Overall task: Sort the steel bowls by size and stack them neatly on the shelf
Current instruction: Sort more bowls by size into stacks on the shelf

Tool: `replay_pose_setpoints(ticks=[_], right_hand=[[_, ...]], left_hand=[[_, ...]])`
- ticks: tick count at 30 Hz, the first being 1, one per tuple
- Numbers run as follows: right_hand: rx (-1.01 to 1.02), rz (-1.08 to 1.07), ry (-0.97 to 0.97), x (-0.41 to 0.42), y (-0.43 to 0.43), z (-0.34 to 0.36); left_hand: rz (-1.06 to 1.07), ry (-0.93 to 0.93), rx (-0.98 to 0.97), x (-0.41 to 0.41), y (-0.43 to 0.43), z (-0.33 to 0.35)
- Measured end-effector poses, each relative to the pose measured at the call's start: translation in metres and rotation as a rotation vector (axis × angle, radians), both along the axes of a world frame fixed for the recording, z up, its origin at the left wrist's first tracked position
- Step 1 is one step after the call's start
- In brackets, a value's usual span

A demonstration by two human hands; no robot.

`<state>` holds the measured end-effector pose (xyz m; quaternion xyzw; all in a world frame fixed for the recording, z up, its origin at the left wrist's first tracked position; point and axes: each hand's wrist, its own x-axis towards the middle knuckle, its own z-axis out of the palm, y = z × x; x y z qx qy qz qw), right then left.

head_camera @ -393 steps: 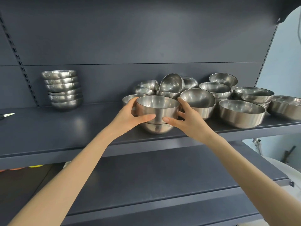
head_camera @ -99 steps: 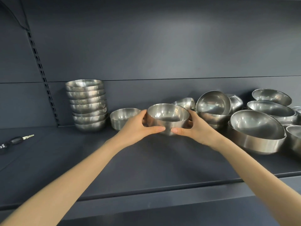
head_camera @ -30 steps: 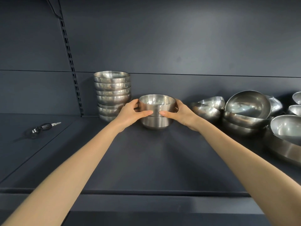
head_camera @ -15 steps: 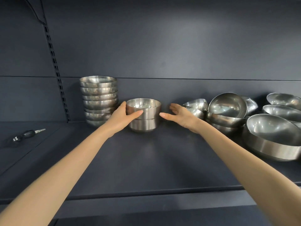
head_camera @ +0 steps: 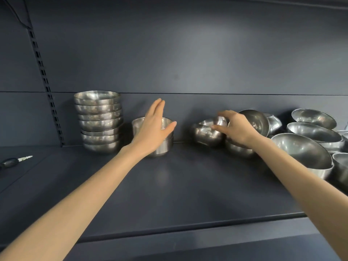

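A tall stack of medium steel bowls (head_camera: 98, 119) stands at the back left of the dark shelf (head_camera: 178, 189). Right beside it sits a short stack of two small bowls (head_camera: 165, 146). My left hand (head_camera: 153, 130) hovers open in front of this short stack, fingers spread and off the metal. My right hand (head_camera: 238, 129) reaches into the loose pile, with its fingers and thumb curled around a small tilted bowl (head_camera: 220, 120) that rests on another small bowl (head_camera: 206, 134). A tilted bowl (head_camera: 254, 120) is partly hidden behind that hand.
Larger bowls lie unsorted at the right: a big tilted one (head_camera: 301, 153) and others nested behind it (head_camera: 314, 131). A key with a black head (head_camera: 13, 162) lies at the far left. A slotted upright (head_camera: 43, 76) runs up the back wall.
Both hands have let go of the short stack of two small bowls. My left hand lifted and opened; my right hand moved right onto a small bowl in the pile.
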<state>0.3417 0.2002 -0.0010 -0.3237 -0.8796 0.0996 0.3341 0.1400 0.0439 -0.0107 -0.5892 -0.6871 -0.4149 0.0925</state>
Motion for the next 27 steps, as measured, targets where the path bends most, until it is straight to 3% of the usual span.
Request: replay_pose_setpoints(ticks=[5, 12, 19, 27], right_hand=[[0.021, -0.017, -0.196, 0.003, 0.016, 0.002], [0.014, -0.048, -0.311, -0.005, 0.032, 0.009], [-0.032, 0.012, -0.314, -0.015, 0.042, 0.015], [-0.059, 0.031, -0.265, -0.018, 0.037, 0.014]], left_hand=[[-0.188, -0.152, -0.118, 0.035, 0.029, -0.012], [-0.159, -0.346, -0.352, 0.041, 0.074, -0.012], [-0.099, -0.417, -0.421, 0.042, 0.107, -0.014], [-0.022, -0.319, -0.365, 0.046, 0.112, -0.027]])
